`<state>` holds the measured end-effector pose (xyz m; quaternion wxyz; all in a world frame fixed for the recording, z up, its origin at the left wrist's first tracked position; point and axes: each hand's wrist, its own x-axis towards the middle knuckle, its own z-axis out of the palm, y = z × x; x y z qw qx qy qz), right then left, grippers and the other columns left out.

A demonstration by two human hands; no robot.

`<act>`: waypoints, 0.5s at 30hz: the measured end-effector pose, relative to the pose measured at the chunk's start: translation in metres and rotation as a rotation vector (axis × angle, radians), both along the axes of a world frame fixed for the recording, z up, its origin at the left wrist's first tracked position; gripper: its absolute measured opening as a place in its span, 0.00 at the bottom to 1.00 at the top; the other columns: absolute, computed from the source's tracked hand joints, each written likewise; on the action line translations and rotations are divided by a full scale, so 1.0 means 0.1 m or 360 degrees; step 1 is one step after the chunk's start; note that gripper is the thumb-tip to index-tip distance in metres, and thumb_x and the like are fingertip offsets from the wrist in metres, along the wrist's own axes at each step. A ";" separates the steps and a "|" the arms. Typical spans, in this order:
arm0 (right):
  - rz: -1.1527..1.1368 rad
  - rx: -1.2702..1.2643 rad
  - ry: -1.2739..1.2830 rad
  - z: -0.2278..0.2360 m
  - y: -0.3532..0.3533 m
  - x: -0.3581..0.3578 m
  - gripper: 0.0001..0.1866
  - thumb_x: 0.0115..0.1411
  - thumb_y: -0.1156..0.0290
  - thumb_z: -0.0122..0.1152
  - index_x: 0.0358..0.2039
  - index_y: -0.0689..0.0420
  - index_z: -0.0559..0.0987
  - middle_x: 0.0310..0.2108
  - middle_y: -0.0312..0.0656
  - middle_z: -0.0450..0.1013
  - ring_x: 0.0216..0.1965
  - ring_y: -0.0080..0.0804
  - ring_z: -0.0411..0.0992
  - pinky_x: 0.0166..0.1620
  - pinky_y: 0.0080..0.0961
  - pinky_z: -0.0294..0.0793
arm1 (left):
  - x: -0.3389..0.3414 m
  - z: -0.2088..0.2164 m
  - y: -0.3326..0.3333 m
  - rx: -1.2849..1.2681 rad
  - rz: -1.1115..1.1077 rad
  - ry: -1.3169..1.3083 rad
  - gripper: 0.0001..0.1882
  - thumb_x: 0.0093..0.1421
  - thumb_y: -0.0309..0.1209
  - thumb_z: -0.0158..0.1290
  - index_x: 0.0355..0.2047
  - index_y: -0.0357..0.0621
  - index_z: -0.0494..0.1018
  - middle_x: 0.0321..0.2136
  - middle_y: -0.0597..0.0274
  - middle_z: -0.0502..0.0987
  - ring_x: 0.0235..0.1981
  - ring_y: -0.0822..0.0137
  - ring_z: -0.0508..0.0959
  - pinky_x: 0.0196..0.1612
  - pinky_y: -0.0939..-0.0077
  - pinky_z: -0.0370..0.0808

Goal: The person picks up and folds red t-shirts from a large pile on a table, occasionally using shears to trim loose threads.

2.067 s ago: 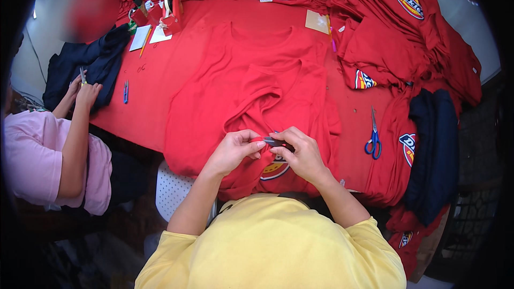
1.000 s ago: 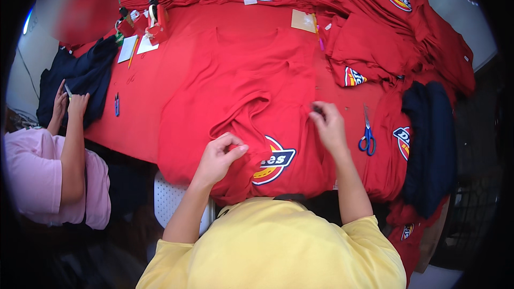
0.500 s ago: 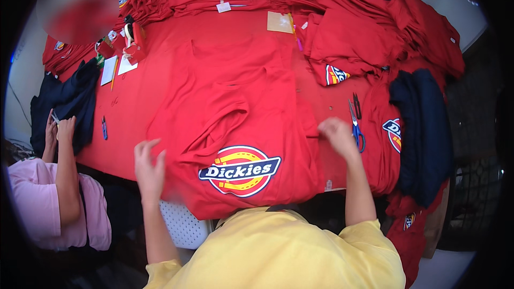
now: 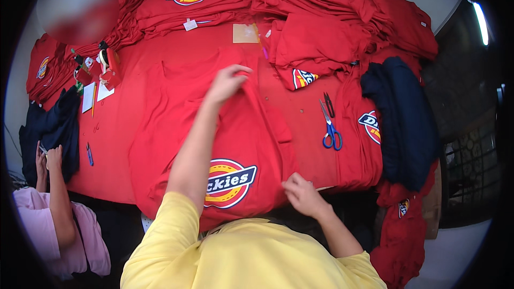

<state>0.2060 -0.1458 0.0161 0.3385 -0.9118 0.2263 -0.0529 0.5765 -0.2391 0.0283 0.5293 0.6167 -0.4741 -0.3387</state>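
Observation:
A red shirt (image 4: 246, 134) with a large oval printed logo lies spread over the red-covered table in front of me. Reaching across it, my left hand (image 4: 229, 83) is closed with its fingertips on the shirt's upper right part, where the cloth rises in a long fold. My right hand (image 4: 304, 195) pinches the shirt's right edge close to the near side of the table. My left forearm hides part of the logo. Blue-handled scissors (image 4: 332, 138) and small black thread snips (image 4: 329, 106) lie to the right of the shirt.
Piles of folded red shirts (image 4: 193, 13) line the far side. Dark navy garments (image 4: 401, 123) lie at the right. A red tape dispenser (image 4: 110, 75), a pencil (image 4: 93, 100) and a small cutter (image 4: 90, 154) are leftward. A co-worker's hand (image 4: 54, 158) holds something over dark cloth.
My left hand has moved from the shirt's left side across to its upper right. The right hand has come nearer to me, onto the edge. The view has shifted rightward.

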 end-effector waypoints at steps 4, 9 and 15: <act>0.0352 0.0097 -0.0057 0.02 0.38 0.40 0.19 0.52 0.80 0.51 0.47 0.60 0.75 0.35 0.48 0.62 0.39 0.45 0.68 0.42 0.37 0.71 | 0.72 -0.16 0.90 0.0089 0.0079 0.0466 0.19 0.53 0.19 0.52 0.47 0.39 0.74 0.45 0.59 0.77 0.49 0.63 0.74 0.50 0.69 0.75; 0.0663 -0.0021 0.0123 -0.12 0.21 0.60 0.26 0.53 0.80 0.48 0.56 0.59 0.69 0.48 0.52 0.62 0.49 0.48 0.67 0.49 0.39 0.71 | 0.28 0.14 1.65 0.0040 0.0766 -0.1302 0.21 0.51 0.21 0.58 0.47 0.41 0.73 0.45 0.54 0.75 0.53 0.55 0.71 0.53 0.65 0.72; 0.0679 -0.0312 0.0294 0.03 0.10 0.73 0.13 0.53 0.74 0.56 0.41 0.59 0.73 0.41 0.48 0.66 0.41 0.48 0.72 0.39 0.39 0.76 | -1.32 -0.12 2.31 0.0338 -0.0126 -0.0364 0.10 0.58 0.28 0.56 0.39 0.39 0.72 0.31 0.54 0.76 0.30 0.63 0.79 0.35 0.70 0.75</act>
